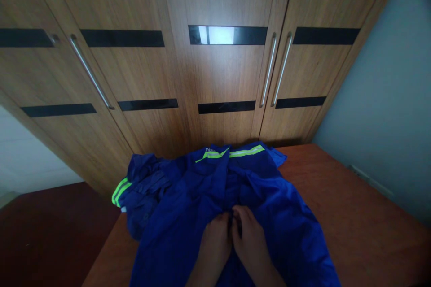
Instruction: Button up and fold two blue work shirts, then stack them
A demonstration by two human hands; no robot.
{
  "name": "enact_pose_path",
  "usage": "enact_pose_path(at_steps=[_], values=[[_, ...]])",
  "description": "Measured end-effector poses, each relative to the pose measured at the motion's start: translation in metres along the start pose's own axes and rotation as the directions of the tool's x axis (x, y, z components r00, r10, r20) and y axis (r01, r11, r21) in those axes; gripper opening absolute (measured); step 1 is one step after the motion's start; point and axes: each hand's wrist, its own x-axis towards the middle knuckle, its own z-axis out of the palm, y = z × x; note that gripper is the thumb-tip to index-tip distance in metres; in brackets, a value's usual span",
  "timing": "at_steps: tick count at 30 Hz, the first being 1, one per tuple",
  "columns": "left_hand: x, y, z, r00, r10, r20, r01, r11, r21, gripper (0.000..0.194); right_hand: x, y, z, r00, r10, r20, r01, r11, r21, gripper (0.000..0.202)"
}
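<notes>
A blue work jacket (pixel 188 206) with yellow-green reflective stripes lies spread out, its chest end toward the wardrobe. My left hand (pixel 217 235) is closed on the edge of its front opening, fingers curled down and partly hidden. Right beside it, my right hand (pixel 249 235) pinches the same front edge between thumb and fingers. The two hands almost touch at the middle of the garment. Whether a button or zip sits between the fingertips is too dark to tell. To the left is a crumpled dark blue garment or sleeve (pixel 144 188) with a yellow-green striped band.
Under the clothing is a reddish-brown wooden surface (pixel 336 197). Behind it stands a wooden wardrobe (pixel 229 76) with long metal handles (pixel 268 69) and black strips. A pale wall (pixel 380 112) rises on the right. Dark red-brown floor (pixel 50 233) shows at the lower left.
</notes>
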Motion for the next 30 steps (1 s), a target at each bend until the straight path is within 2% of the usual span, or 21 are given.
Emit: enact_pose_path(at_steps=[5,8,11,14,17,19,22,24,27,30], values=[[0.014,-0.009,0.012,0.998,-0.053,-0.037,0.053,0.999,-0.002,0.016,-0.005,0.012,0.006,0.987,0.142,0.082,-0.127,0.978,-0.166,0.029],[0.017,-0.017,0.013,0.996,-0.046,-0.082,0.034,0.990,-0.138,0.016,-0.007,0.015,0.006,0.979,0.167,0.121,-0.137,0.965,-0.223,0.030],[0.020,-0.023,0.009,0.982,-0.094,-0.165,0.035,0.943,-0.331,0.011,-0.008,0.016,0.007,0.981,0.175,0.081,-0.147,0.951,-0.271,0.035],[0.020,-0.026,0.002,0.957,-0.188,-0.220,0.037,0.833,-0.552,0.013,-0.007,0.017,0.008,0.978,0.204,0.039,-0.186,0.942,-0.279,0.042],[0.018,-0.026,-0.003,0.950,-0.252,-0.186,0.025,0.653,-0.757,0.020,-0.006,0.021,0.009,0.971,0.239,0.020,-0.225,0.936,-0.273,0.044],[0.016,-0.025,-0.003,0.948,-0.281,-0.151,0.033,0.558,-0.829,0.022,-0.007,0.023,0.008,0.965,0.262,0.014,-0.249,0.932,-0.263,0.045],[0.014,-0.026,-0.001,0.947,-0.304,-0.105,0.059,0.485,-0.872,0.024,-0.006,0.025,0.008,0.948,0.315,0.042,-0.298,0.928,-0.224,0.046],[0.013,-0.026,0.002,0.952,-0.294,-0.080,0.071,0.472,-0.879,0.024,-0.005,0.025,0.008,0.924,0.374,0.083,-0.355,0.917,-0.180,0.047],[0.012,-0.028,0.006,0.963,-0.259,-0.074,0.068,0.499,-0.864,0.024,-0.001,0.028,0.009,0.892,0.438,0.113,-0.434,0.899,-0.063,0.042],[0.010,-0.029,0.007,0.962,-0.250,-0.106,0.050,0.548,-0.835,0.024,0.003,0.032,0.007,0.890,0.448,0.092,-0.457,0.875,0.160,0.029]])
